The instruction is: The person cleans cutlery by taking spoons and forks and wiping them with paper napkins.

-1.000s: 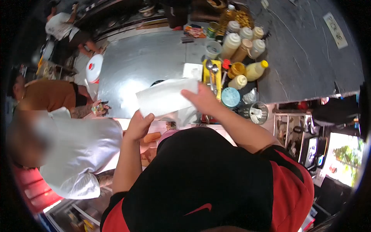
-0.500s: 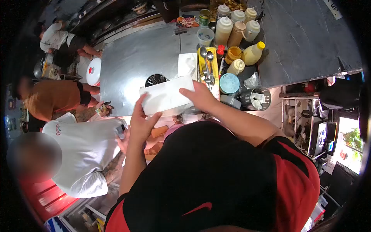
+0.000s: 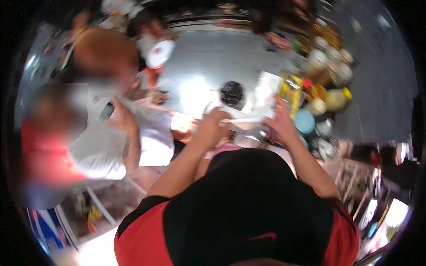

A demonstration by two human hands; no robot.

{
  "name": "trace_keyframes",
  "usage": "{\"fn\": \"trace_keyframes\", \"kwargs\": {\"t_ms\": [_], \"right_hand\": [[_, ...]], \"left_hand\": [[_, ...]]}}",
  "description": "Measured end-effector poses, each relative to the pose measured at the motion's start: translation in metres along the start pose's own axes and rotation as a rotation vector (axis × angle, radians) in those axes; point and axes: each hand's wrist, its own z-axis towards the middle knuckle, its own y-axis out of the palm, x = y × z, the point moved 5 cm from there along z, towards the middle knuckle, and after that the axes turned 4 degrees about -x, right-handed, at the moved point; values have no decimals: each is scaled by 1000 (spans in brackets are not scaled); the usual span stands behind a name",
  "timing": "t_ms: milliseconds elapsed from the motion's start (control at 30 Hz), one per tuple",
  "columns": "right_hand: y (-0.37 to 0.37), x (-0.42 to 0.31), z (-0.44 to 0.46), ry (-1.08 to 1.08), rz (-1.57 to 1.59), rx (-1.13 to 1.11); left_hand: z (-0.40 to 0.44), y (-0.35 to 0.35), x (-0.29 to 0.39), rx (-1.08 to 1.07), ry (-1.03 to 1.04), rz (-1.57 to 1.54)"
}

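A flat white box [image 3: 248, 117], blurred and seen nearly edge-on, is held at the near edge of the metal table. My left hand [image 3: 214, 127] is closed around its left end. My right hand [image 3: 283, 120] is at the other end, thumb below and fingers up along the side. Just beyond the box stands a round black basket [image 3: 232, 94]. A white piece like a tray or paper [image 3: 268, 85] lies right of the basket, beside a yellow tray [image 3: 290, 84] with cutlery.
Squeeze bottles [image 3: 317, 62], a yellow-capped bottle [image 3: 338, 98] and a blue-lidded tub [image 3: 304, 121] crowd the right side. A person in a white shirt [image 3: 100, 148] stands close on the left, a dark phone-like object [image 3: 107, 111] in hand. Other people are behind. A round white lid [image 3: 160, 54] is at the table's far left.
The white box has tipped from showing its broad face to nearly edge-on. My view has swung left, so the table and bottles sit further right. The person at left has raised the phone-like object.
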Motion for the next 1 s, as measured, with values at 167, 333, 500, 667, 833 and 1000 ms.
{"fn": "trace_keyframes", "kwargs": {"t_ms": [167,333,500,667,833,1000], "right_hand": [[-4,-6,-14,47,-274,-107],[-10,5,-14,55,-164,-47],[-8,6,-13,130,-31,86],[-9,4,-6,47,-239,111],[-1,-9,-4,-23,-301,86],[9,-23,0,-128,-502,9]], "left_hand": [[3,-8,5,15,62,41],[-1,-13,15,-31,42,-156],[-5,-7,1,-49,-109,-373],[-7,0,-18,-69,-187,-510],[-12,-2,-5,-102,-169,-746],[-7,-8,-1,-142,-116,-451]]}}
